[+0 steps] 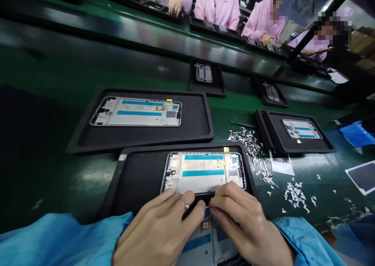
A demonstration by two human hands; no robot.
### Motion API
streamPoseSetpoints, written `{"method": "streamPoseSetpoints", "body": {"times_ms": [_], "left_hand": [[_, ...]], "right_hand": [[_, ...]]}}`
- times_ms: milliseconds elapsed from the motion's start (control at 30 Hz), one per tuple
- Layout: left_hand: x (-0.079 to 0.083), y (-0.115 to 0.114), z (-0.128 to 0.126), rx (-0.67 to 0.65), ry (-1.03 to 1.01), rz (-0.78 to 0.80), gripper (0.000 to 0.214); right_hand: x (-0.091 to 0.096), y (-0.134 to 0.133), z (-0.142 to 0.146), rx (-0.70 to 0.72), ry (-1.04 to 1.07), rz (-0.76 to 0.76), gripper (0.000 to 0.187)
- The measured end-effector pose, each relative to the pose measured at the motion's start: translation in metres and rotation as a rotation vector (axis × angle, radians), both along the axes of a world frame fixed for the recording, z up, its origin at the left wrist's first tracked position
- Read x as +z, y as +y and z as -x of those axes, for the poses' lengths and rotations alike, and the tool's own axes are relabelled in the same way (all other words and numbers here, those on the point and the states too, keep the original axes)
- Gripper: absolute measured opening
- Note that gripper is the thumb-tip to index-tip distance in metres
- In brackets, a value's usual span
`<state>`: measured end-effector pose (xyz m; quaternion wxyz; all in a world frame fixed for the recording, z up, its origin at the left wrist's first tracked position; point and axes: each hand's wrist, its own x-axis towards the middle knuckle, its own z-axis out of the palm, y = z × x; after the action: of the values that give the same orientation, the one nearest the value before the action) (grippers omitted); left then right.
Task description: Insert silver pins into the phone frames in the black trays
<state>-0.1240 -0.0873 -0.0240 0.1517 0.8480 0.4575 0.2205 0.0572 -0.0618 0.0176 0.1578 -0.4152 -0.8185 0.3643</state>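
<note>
Close to me at the bottom, partly hidden by my hands, is a phone frame [195,254] with blue strips and an orange flex connector. My left hand [158,227], with a ring on one finger, is closed over its edge, thumb and fingers bent. My right hand [246,219] pinches at the same edge beside a yellow tab; what lies between its fingertips is hidden. Just beyond, a second phone frame [205,182] with two blue strips rests in a black tray [140,176]. My left fingertips are near its lower edge.
Further left, another black tray [193,129] holds a phone frame [137,111]. More trays with frames stand behind and at right, including a stacked tray [316,145]. Small white-and-black scraps [247,141] and tweezers [241,124] lie on the green bench. People in pink work opposite.
</note>
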Motion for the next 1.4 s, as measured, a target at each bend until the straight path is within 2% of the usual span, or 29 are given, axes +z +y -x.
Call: {"method": "streamPoseSetpoints", "body": {"times_ms": [67,133,233,333,433,567,700,833,967,1133,1233,1400], "left_hand": [[-0.001,0.008,-0.003,-0.058,0.0,-0.147,0.039],[-0.001,0.014,-0.008,-0.053,-0.063,-0.248,0.042],[-0.001,0.016,-0.017,0.005,-0.134,-0.302,0.049],[-0.002,0.013,-0.021,-0.002,-0.05,-0.337,0.048],[-0.003,0.011,-0.019,-0.041,0.037,-0.288,0.037],[-0.007,0.006,-0.012,-0.091,0.04,-0.192,0.024],[-0.009,0.002,-0.01,-0.075,0.04,-0.158,0.025],[-0.004,0.004,-0.013,-0.061,0.05,-0.149,0.024],[-0.001,0.006,-0.017,-0.067,0.087,-0.203,0.035],[-0.008,0.003,-0.014,-0.051,0.104,-0.082,0.039],[-0.009,0.002,-0.014,-0.062,0.116,-0.047,0.037],[-0.009,0.003,-0.016,-0.024,0.008,-0.008,0.038]], "right_hand": [[-0.004,0.0,0.0,-0.008,-0.04,-0.025,0.016],[-0.006,-0.001,0.0,-0.016,-0.062,-0.035,0.015],[-0.008,-0.002,-0.002,-0.027,-0.05,-0.01,0.015],[-0.009,-0.001,-0.003,-0.026,-0.034,0.016,0.017],[-0.01,-0.001,-0.003,-0.041,-0.03,0.003,0.017],[-0.01,-0.003,-0.005,-0.06,-0.037,-0.011,0.018],[-0.009,-0.007,-0.009,-0.071,-0.023,-0.019,0.019],[-0.009,-0.009,-0.012,-0.094,-0.041,-0.036,0.02],[-0.01,-0.008,-0.013,-0.076,-0.047,-0.072,0.019],[-0.009,-0.007,-0.012,-0.049,-0.108,-0.135,0.02],[-0.011,-0.009,-0.011,-0.004,-0.188,-0.223,0.026],[-0.021,-0.015,-0.012,0.058,-0.24,-0.485,0.037]]}}
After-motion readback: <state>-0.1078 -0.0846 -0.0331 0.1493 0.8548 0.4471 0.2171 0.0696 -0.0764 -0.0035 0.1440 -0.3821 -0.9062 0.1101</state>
